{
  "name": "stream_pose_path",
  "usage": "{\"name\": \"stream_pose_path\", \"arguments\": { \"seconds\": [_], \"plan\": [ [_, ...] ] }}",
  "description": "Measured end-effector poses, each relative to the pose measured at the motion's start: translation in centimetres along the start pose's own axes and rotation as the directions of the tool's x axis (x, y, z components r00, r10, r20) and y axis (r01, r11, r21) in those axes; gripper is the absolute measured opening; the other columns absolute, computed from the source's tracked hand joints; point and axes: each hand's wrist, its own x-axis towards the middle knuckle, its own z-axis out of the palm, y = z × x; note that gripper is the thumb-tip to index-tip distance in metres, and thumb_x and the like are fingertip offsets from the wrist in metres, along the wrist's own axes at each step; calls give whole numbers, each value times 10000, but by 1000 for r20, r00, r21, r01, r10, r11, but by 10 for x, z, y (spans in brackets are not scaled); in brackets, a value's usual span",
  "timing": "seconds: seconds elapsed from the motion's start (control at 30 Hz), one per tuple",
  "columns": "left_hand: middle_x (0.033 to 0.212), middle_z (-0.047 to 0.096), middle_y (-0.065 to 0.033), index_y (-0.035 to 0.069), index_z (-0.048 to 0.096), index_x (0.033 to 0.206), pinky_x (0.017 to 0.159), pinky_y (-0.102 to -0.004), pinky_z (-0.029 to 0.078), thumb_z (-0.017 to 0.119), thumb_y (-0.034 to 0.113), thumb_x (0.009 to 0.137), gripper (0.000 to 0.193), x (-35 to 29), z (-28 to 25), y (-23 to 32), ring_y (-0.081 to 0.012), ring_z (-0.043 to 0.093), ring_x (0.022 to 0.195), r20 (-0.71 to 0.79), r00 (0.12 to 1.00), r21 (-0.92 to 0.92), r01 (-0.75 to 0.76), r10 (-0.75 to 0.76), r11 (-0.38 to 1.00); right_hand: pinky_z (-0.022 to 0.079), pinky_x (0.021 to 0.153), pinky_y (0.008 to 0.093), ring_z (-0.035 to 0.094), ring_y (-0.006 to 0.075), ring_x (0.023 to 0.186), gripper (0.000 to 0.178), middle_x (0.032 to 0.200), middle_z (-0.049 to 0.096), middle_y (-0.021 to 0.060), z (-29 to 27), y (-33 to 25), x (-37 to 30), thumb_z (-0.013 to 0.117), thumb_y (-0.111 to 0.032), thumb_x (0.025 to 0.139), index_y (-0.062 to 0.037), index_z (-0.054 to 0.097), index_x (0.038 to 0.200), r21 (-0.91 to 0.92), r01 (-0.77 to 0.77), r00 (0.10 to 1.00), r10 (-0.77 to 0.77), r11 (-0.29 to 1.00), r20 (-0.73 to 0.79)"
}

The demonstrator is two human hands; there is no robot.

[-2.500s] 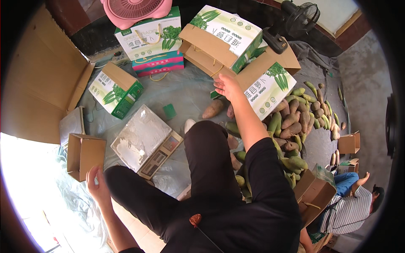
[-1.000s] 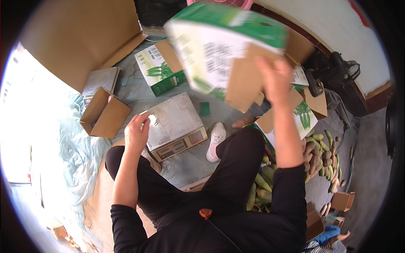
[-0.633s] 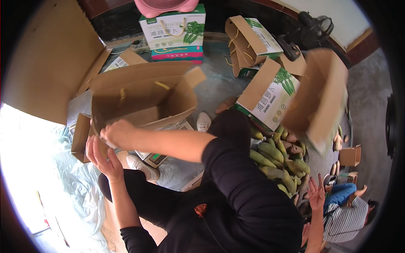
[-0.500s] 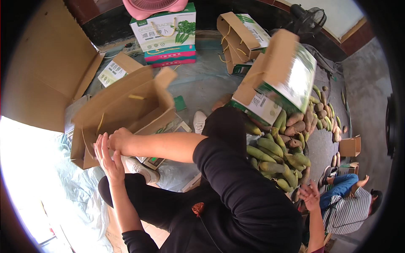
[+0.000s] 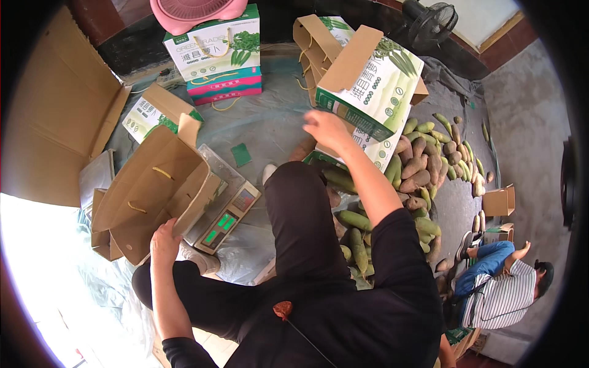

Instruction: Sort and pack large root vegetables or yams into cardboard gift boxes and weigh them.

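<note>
My left hand is closed on the near edge of an open brown cardboard box with yellow cord handles, tilted over a digital scale. The scale shows lit green displays beside the box. My right hand is in mid-air over the floor, its fingers curled and nothing visible in them. Just beyond it, a white and green printed carton rests tipped on another carton, its brown flap standing up. Long green radishes lie heaped to the right of my knee.
A pink basin tops stacked gift cartons at the back. Another small carton stands left. A black fan is at the back right. A person in a striped shirt sits at the far right, near small brown boxes.
My right hand has left the cardboard box and swung right toward the printed carton, which was blurred and now sits still. The left box has shifted, uncovering more of the scale.
</note>
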Motion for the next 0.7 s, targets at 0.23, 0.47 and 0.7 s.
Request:
{"name": "stream_pose_path", "arguments": {
  "seconds": [0.23, 0.47, 0.7],
  "plan": [
    [949, 624, -205, 22, 635, 1014, 813, -433, 467, 591, -6, 743, 276, 8, 4, 10, -374, 586, 925, -55, 998, -39, -3, 1, 999, 473, 807, 451, 619, 348, 910, 225, 897, 653, 183, 21, 89, -56, 609, -188, 785, -74, 638, 977, -258, -206, 977, 214, 944, 3],
    [942, 622, -209, 10, 629, 991, 794, -435, 465, 578, -9, 746, 251, 9, 2, 23, -383, 584, 909, -53, 996, -53, -75, 72, 996, 402, 827, 416, 489, 230, 1066, 193, 1045, 570, 48, -16, 25, 34, 533, -88, 788, -105, 616, 962, -626, 209, 849, -457, 751, -265],
    [938, 621, -210, 4, 626, 986, 792, -433, 465, 568, -11, 751, 242, 13, 2, 25, -381, 584, 908, -30, 998, -92, -62, 60, 994, 264, 1012, 547, 419, 180, 1232, 274, 1260, 551, -1, -19, 28, 118, 531, -180, 860, -137, 634, 1110, -905, 221, 975, -109, 365, 194]
  ]
}}
